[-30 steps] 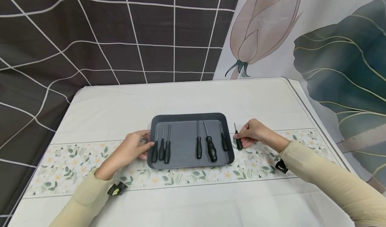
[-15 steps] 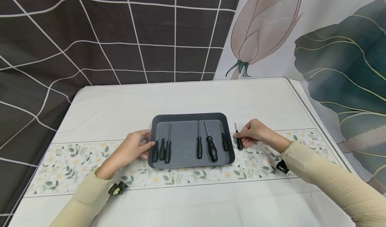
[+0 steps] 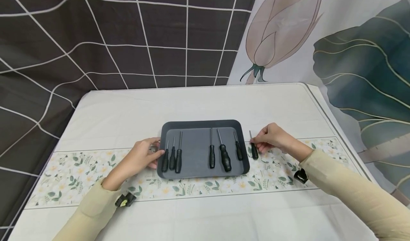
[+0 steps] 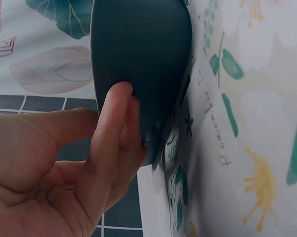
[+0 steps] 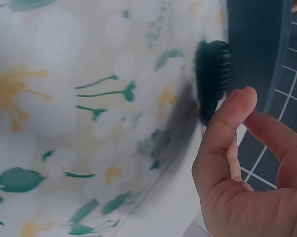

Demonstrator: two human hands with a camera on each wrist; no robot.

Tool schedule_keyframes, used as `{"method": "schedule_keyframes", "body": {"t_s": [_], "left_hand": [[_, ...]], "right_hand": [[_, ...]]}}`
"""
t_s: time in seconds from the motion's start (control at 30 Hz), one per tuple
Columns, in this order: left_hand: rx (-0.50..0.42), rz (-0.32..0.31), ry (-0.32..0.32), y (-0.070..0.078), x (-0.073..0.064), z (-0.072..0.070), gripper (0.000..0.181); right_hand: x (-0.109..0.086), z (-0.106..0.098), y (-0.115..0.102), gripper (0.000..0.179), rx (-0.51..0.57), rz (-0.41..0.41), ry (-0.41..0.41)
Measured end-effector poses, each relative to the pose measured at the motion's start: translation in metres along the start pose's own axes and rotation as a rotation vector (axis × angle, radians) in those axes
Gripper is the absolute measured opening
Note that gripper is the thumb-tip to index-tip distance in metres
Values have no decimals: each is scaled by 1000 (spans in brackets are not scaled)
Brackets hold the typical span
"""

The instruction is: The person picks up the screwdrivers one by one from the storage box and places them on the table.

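Note:
My left hand (image 3: 141,157) grips the left rim of a dark grey tray (image 3: 193,150). Its thumb reaches over the edge, and in the left wrist view the fingers (image 4: 113,123) lie on the outer wall. Just right of the tray, a small black-handled screwdriver (image 3: 254,152) lies on the cloth with its shaft pointing away. My right hand (image 3: 270,139) is over the place where handle and shaft meet, fingers loosely bent. The right wrist view has the ribbed handle (image 5: 213,76) beside the fingertips, with a thin gap between them.
Three black screwdrivers (image 3: 172,159) lie side by side at the tray's left. Another three screwdrivers (image 3: 224,157) lie in its right half. A white cloth (image 3: 192,104) with a floral band (image 3: 86,177) covers the table. A dark checked curtain (image 3: 160,38) hangs behind.
My right hand has slid slightly up and away from the screwdriver's handle, which shows more now, while the screwdriver stays in place. The left hand and tray look unchanged.

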State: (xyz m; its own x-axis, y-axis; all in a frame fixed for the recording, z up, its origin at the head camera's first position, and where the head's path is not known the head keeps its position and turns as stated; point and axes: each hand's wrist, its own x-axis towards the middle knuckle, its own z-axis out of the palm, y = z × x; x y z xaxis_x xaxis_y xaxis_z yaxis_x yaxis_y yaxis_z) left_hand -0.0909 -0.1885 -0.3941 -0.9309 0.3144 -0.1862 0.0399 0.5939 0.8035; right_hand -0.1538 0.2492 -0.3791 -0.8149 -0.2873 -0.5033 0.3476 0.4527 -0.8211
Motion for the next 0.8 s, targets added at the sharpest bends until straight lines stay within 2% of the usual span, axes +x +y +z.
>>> {"method": "schedule_keyframes", "body": {"t_s": [0.13, 0.37, 0.53, 0.8], "left_hand": [[-2, 2, 1, 0, 0, -1, 58], [-1, 9, 0, -1, 0, 0, 58], [1, 9, -1, -1, 0, 0, 58], [6, 11, -1, 0, -1, 0, 58]], "right_hand": [[-1, 0, -8, 23, 11, -22, -9], [-4, 1, -27, 23, -16, -46, 20], [-6, 2, -43, 24, -27, -92, 11], [-4, 12, -60, 25, -29, -114, -13]]}}
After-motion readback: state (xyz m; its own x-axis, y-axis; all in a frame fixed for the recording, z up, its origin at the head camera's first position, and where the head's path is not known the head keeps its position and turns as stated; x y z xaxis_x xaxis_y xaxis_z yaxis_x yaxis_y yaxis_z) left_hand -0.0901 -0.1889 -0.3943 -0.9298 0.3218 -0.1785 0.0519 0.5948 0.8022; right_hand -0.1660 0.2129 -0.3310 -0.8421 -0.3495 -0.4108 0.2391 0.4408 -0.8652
